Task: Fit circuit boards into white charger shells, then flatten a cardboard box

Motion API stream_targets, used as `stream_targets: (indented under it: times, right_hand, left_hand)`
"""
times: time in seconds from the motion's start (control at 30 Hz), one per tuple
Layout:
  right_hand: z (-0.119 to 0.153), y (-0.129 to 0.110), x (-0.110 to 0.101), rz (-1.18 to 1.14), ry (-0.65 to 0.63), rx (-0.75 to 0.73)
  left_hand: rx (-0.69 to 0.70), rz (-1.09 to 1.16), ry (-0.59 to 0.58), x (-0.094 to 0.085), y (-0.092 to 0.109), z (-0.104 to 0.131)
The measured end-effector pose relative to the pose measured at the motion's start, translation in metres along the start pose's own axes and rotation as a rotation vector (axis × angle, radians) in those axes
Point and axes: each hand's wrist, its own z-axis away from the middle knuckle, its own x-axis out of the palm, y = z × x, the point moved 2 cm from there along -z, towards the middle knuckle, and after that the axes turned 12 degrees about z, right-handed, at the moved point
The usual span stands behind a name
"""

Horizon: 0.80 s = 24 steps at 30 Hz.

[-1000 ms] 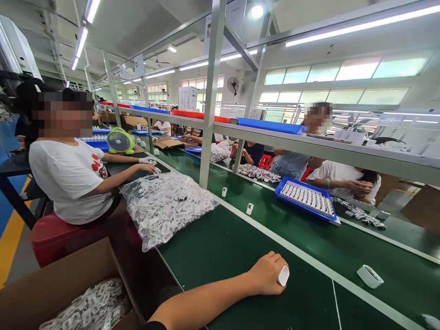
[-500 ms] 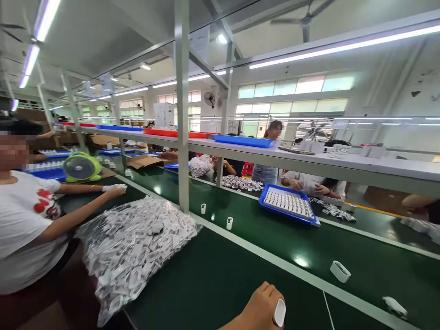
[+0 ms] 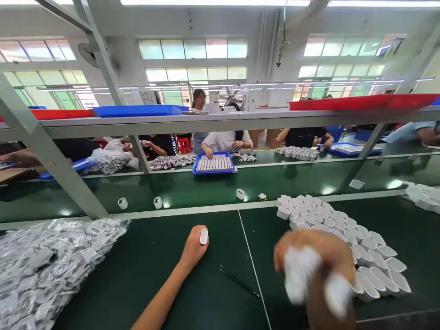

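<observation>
Gripping a white oval casing (image 3: 204, 236) in curled fingers, the left hand (image 3: 195, 245) was just left of the frame's middle over the green surface (image 3: 130, 266), while the right hand (image 3: 328, 256), lower right, was too blurred to tell its opening or hold. Beside it, white casings (image 3: 364, 252) stood packed at the right, where a hasty sweep might have toppled some. Print on a pale sheet (image 3: 148, 97), upper left, was too small to read.
</observation>
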Motion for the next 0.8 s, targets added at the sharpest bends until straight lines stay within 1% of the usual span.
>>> stream_targets:
  times: [0.03,0.07,0.1,0.13,0.2,0.27,0.33,0.43,0.53,0.67,0.8]
  right_hand:
    - [-0.004,0.018,-0.023,0.13,0.234,0.252]
    - [-0.003,0.039,-0.045,0.312,0.5,0.584]
    - [0.001,0.062,-0.062,0.498,0.691,0.95]
    - [0.003,0.084,-0.072,0.572,0.745,1.115]
    - [0.008,0.129,-0.078,0.638,0.76,1.317]
    - [0.016,0.168,-0.073,0.668,0.704,1.473]
    - [0.024,0.197,-0.063,0.699,0.619,1.594]
    - [0.03,0.224,-0.051,0.767,0.478,1.693]
    - [0.027,0.237,-0.047,0.849,0.351,1.673]
    - [0.017,0.244,-0.047,0.934,0.247,1.502]
    - [0.01,0.244,-0.039,0.935,0.167,1.299]
  left_hand:
    - [-0.001,-0.006,0.017,-0.002,0.001,0.0]
    - [-0.004,-0.014,0.036,-0.004,0.001,0.0]
    - [-0.007,-0.025,0.057,-0.007,0.001,0.0]
    - [-0.011,-0.038,0.077,-0.009,0.001,-0.001]
    - [-0.012,-0.065,0.112,-0.013,0.001,-0.002]
    - [-0.006,-0.085,0.131,-0.014,0.002,-0.003]
    - [0.007,-0.095,0.127,-0.012,0.004,-0.003]
    - [0.024,-0.095,0.085,-0.007,0.009,-0.001]
    - [0.028,-0.095,0.04,-0.005,0.013,0.0]
    - [0.014,-0.108,0.034,-0.009,0.017,-0.002]
    - [0.021,-0.108,0.039,-0.012,0.022,-0.004]
